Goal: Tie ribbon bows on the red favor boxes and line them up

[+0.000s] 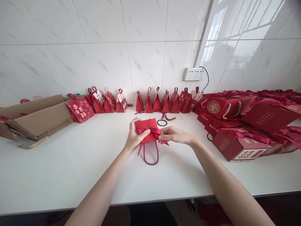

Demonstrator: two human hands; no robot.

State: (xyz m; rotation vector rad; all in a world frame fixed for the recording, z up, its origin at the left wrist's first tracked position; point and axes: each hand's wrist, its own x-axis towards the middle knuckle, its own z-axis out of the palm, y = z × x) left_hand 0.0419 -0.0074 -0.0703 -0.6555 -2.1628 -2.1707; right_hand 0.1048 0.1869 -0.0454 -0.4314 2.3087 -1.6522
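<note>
A small red gift box (pixel 147 123) with a twisted cord handle (pixel 151 164) sits between my hands near the middle of the table, the handle hanging toward me. Around it runs a crimson ribbon (pixel 155 131), formed into a bow or knot on the top face. My left hand (pixel 136 133) is closed around the box's left side, its thumb pressing on the ribbon. With fingertips pinched, my right hand (pixel 171 135) grips the ribbon at the box's right edge. One ribbon tail dangles at the lower left, another at the lower right.
Behind the box lie a black ring (pixel 162 122) and a short ribbon strip (pixel 170 118). Several triangular red boxes (pixel 157 103) line the tiled wall. A cardboard box (pixel 42 119) stands at left; red gift boxes (pixel 235 144) pile up at right. A power strip (pixel 194 74) is on the wall.
</note>
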